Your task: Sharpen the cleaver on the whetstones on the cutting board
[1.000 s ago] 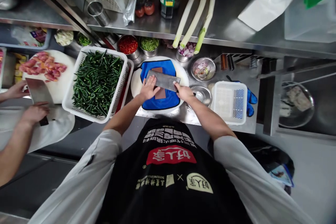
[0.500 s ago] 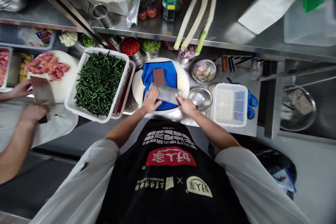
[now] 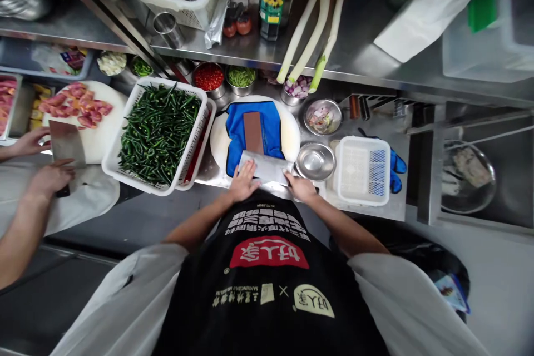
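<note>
Cleaver (image 3: 267, 167) is lying flat across the near end of the brown whetstone (image 3: 253, 131), which is sitting on a blue cloth (image 3: 271, 128) over a round white board (image 3: 292, 133) on the steel worktop (image 3: 367, 208). Blade's long axis is running left-right, crossing the stone's near-far axis, with the rest of the stone stretching away from both hands. Left hand (image 3: 243, 182) is pressing flat on the blade, fingers together and extended; right hand (image 3: 301, 187) is clamping the handle end, and the apron (image 3: 267, 272) print is showing mirrored, so I can't read it.

cleaver (image 3: 267, 167) drawn back to whetstone's (image 3: 253, 132) near end | both hands pulled toward body | stone uncovered
</note>
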`<state>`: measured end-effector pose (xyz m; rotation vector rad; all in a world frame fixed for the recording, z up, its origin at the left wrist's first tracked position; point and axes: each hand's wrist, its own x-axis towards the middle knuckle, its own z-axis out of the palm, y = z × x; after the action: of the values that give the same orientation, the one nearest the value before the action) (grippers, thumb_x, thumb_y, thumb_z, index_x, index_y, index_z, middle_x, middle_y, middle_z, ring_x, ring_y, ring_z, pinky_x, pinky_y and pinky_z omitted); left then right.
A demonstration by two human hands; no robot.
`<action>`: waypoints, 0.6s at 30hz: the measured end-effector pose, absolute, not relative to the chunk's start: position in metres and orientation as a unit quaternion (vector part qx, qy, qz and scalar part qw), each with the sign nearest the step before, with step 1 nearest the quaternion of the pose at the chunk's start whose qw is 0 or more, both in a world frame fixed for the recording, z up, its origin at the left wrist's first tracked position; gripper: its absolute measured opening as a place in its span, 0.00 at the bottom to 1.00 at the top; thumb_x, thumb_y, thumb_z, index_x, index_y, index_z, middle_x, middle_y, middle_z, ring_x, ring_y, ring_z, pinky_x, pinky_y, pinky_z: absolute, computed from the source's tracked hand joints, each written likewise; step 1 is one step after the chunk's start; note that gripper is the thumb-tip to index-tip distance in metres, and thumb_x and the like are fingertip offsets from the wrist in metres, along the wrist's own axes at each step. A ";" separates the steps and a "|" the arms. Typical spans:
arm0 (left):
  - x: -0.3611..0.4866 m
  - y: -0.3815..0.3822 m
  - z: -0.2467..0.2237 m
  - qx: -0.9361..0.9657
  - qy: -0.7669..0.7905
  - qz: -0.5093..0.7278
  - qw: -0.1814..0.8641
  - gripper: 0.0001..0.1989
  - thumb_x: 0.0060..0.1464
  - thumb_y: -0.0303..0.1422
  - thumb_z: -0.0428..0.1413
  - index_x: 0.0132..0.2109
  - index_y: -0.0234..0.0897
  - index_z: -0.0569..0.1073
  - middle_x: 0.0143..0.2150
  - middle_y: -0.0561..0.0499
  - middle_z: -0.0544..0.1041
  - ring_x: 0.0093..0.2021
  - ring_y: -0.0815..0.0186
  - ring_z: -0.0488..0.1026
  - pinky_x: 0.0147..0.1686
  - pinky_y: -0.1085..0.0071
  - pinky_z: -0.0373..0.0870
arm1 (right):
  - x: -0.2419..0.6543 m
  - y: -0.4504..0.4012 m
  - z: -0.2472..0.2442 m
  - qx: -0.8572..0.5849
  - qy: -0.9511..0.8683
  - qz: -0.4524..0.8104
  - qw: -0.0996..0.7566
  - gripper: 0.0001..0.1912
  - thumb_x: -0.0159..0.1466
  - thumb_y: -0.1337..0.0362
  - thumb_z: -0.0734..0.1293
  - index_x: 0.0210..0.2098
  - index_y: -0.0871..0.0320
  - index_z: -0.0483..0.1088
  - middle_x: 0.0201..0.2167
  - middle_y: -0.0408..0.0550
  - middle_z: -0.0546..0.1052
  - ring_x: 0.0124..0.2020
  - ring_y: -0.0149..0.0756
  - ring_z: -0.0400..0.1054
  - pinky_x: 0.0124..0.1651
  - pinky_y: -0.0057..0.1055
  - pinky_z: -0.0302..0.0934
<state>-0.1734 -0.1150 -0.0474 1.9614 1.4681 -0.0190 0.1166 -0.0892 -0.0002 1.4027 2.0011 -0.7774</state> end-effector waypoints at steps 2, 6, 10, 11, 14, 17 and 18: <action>-0.171 -0.116 -0.048 0.747 0.566 -0.017 0.348 0.42 0.71 0.54 0.42 0.81 0.35 0.48 0.82 0.43 0.42 0.82 0.53 0.39 0.79 0.47 0.30 | 0.120 -0.086 -0.002 0.522 0.751 -0.287 0.283 0.36 0.74 0.61 0.62 0.79 0.52 0.51 0.52 0.59 0.81 0.50 0.50 0.78 0.54 0.41 0.67; -0.182 -0.042 -0.044 0.733 0.592 -0.027 0.334 0.41 0.72 0.52 0.40 0.81 0.33 0.46 0.82 0.46 0.38 0.82 0.54 0.35 0.78 0.46 0.26 | 0.099 -0.030 -0.009 0.557 0.759 -0.256 0.220 0.39 0.73 0.61 0.64 0.79 0.52 0.48 0.54 0.61 0.80 0.51 0.52 0.78 0.53 0.41 0.67; -0.180 -0.076 -0.037 0.747 0.582 -0.012 0.321 0.40 0.72 0.50 0.41 0.81 0.33 0.47 0.82 0.45 0.40 0.82 0.54 0.37 0.78 0.45 0.25 | 0.104 -0.065 -0.006 0.546 0.758 -0.271 0.231 0.39 0.73 0.61 0.64 0.79 0.54 0.49 0.52 0.61 0.81 0.49 0.53 0.79 0.51 0.40 0.67; -0.177 -0.101 -0.037 0.752 0.571 -0.014 0.329 0.39 0.73 0.49 0.41 0.81 0.34 0.47 0.82 0.44 0.42 0.82 0.54 0.38 0.78 0.45 0.25 | 0.111 -0.084 -0.005 0.534 0.756 -0.282 0.252 0.38 0.73 0.62 0.64 0.79 0.54 0.50 0.51 0.60 0.81 0.48 0.53 0.79 0.51 0.41 0.67; -0.171 -0.137 -0.040 0.746 0.568 -0.018 0.346 0.39 0.72 0.50 0.43 0.81 0.36 0.49 0.81 0.44 0.45 0.82 0.54 0.41 0.78 0.45 0.25 | 0.123 -0.102 -0.002 0.508 0.757 -0.297 0.284 0.36 0.73 0.63 0.63 0.78 0.54 0.53 0.51 0.60 0.81 0.49 0.52 0.78 0.51 0.41 0.68; -0.180 -0.079 -0.046 0.728 0.594 -0.002 0.343 0.39 0.72 0.50 0.43 0.81 0.36 0.49 0.82 0.45 0.42 0.82 0.54 0.39 0.78 0.47 0.25 | 0.108 -0.049 -0.005 0.528 0.768 -0.267 0.245 0.37 0.73 0.62 0.63 0.79 0.53 0.51 0.52 0.61 0.81 0.49 0.52 0.78 0.52 0.41 0.68; -0.185 -0.054 -0.047 0.719 0.603 -0.001 0.346 0.39 0.72 0.49 0.43 0.81 0.36 0.49 0.82 0.46 0.41 0.82 0.54 0.37 0.78 0.46 0.25 | 0.100 -0.029 -0.007 0.538 0.770 -0.257 0.228 0.38 0.73 0.62 0.64 0.79 0.54 0.50 0.53 0.61 0.80 0.50 0.53 0.78 0.52 0.41 0.68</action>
<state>-0.1846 -0.0540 -0.0468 1.8652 1.5642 -0.0029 0.0997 -0.0286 -0.0068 1.4806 2.1213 -0.7067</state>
